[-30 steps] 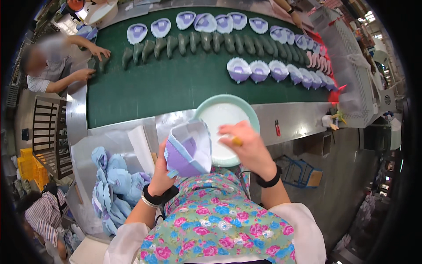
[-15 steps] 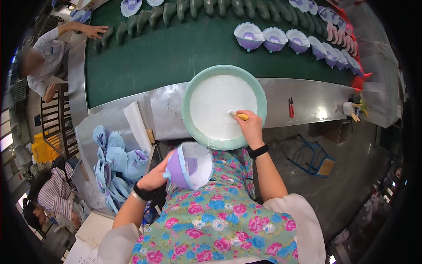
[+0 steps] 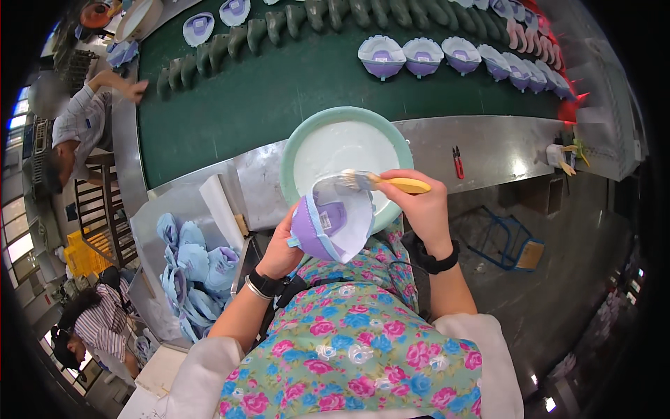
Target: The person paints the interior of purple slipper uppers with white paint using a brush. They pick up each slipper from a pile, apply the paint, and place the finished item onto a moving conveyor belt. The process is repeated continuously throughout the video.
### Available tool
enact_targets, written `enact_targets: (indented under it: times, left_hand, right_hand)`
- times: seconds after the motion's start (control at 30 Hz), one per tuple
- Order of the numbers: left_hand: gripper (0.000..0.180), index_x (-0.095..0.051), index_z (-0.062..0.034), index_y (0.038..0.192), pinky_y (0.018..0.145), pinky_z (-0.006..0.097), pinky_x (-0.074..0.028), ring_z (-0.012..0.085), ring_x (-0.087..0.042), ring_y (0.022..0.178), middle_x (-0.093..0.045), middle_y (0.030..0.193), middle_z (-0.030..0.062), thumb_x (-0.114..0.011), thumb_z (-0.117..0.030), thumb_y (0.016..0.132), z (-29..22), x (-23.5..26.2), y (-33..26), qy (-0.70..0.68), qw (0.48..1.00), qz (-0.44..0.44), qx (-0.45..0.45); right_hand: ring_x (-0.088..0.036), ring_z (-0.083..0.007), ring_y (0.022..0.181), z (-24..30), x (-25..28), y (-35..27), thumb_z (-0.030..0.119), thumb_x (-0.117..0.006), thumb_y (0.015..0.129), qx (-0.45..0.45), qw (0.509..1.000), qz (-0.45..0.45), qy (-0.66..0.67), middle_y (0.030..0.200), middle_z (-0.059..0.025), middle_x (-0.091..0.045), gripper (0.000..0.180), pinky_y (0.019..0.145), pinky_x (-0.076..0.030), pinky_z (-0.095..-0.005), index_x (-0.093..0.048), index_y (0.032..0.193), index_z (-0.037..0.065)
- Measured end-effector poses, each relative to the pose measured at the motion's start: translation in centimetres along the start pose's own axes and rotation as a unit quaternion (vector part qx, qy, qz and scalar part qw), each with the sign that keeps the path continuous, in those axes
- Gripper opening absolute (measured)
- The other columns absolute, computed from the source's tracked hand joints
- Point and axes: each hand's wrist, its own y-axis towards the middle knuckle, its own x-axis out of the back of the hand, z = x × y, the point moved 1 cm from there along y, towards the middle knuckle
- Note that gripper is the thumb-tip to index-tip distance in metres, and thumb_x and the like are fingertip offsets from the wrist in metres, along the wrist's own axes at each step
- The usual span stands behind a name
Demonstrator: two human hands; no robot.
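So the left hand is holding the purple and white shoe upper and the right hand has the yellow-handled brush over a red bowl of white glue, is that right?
Not quite: the round bowl of white liquid is pale green, not red, as the head view shows. The left hand does hold the purple and white shoe upper, the right hand the yellow-handled brush.

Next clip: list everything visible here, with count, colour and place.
Purple-and-white shoe upper piece: one, held at centre, over the lap.
Yellow-handled brush: one, bristles on the piece's rim.
Round mint-green basin of white liquid: one, on the steel counter.
Dark green conveyor belt: one, behind the counter.
Finished purple-white uppers: a row, exact count unclear, on the belt.
Dark green shoe lasts: many, along the belt's far edge.
Blue-lilac uppers pile: in a bin, left.
Red tool: one, on the counter.
Co-workers: one upper left, one lower left.
Left hand: holds the piece.
Right hand: holds the brush.
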Motion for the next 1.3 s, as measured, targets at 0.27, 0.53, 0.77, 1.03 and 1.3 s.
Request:
enact_targets:
  times: [0.27, 0.53, 0.77, 1.03, 1.3]
  left_hand:
    - [0.056, -0.039, -0.0146, 0.150, 0.108, 0.044, -0.045, 0.0252, -0.052, 0.128, -0.051, 0.142, 0.0060, -0.058, -0.012, 0.097, -0.3, 0.4, 0.8, 0.071, 0.985, -0.050, -0.146]
    - [0.063, -0.035, -0.0151, 0.152, 0.111, 0.039, -0.041, 0.0199, -0.048, 0.133, -0.049, 0.146, 0.0057, -0.060, -0.006, 0.095, -2.1, -0.4, 0.1, 0.003, 0.985, -0.071, -0.157]
    - [0.027, -0.056, -0.0048, 0.110, 0.039, 0.025, -0.034, 0.0141, -0.045, 0.045, -0.064, 0.082, 0.0069, -0.056, -0.026, 0.093, -3.1, 0.7, 0.4, -0.221, 0.962, -0.105, 0.121]
    - [0.040, -0.052, -0.0022, 0.130, 0.092, 0.040, -0.046, 0.0265, -0.058, 0.104, -0.059, 0.121, 0.0152, -0.053, -0.025, 0.098, 0.0, 0.0, 1.9, -0.261, 0.937, 0.074, 0.223]
    - [0.019, -0.056, -0.0037, 0.106, 0.037, 0.020, -0.023, 0.0074, -0.034, 0.042, -0.053, 0.068, 0.0020, -0.057, -0.019, 0.094, -3.4, -3.3, 5.7, -0.186, 0.922, -0.003, 0.340]
  right_hand:
    - [-0.059, -0.0043, 0.058, 2.1, -0.2, -3.1, 0.015, -0.079, 0.082, -0.111, 0.994, 0.005, -0.007, 0.066, -0.0032, -0.068, 0.018, 0.052, -0.046, -0.0225, -0.071, 0.080, -0.001]
    - [-0.061, -0.0050, 0.065, 2.6, 0.2, -1.8, 0.012, -0.080, 0.080, -0.038, 0.997, 0.039, -0.056, 0.068, -0.0050, -0.069, 0.016, 0.060, -0.048, -0.0222, -0.071, 0.082, -0.001]
    - [-0.067, -0.0135, 0.075, 5.5, 0.7, 0.7, 0.002, -0.077, 0.079, 0.089, 0.992, 0.006, -0.090, 0.085, -0.0071, -0.072, 0.013, 0.067, -0.051, -0.0249, -0.073, 0.091, 0.001]
    - [-0.069, -0.0149, 0.083, 8.4, -2.8, 1.8, -0.002, -0.078, 0.076, 0.167, 0.957, 0.238, -0.020, 0.091, -0.0075, -0.073, 0.019, 0.072, -0.053, -0.0265, -0.074, 0.094, 0.002]
    - [-0.061, -0.0068, 0.063, 2.5, 5.3, -0.9, 0.009, -0.077, 0.080, -0.054, 0.992, 0.034, -0.108, 0.066, -0.0046, -0.067, 0.012, 0.058, -0.048, -0.0244, -0.069, 0.080, -0.001]
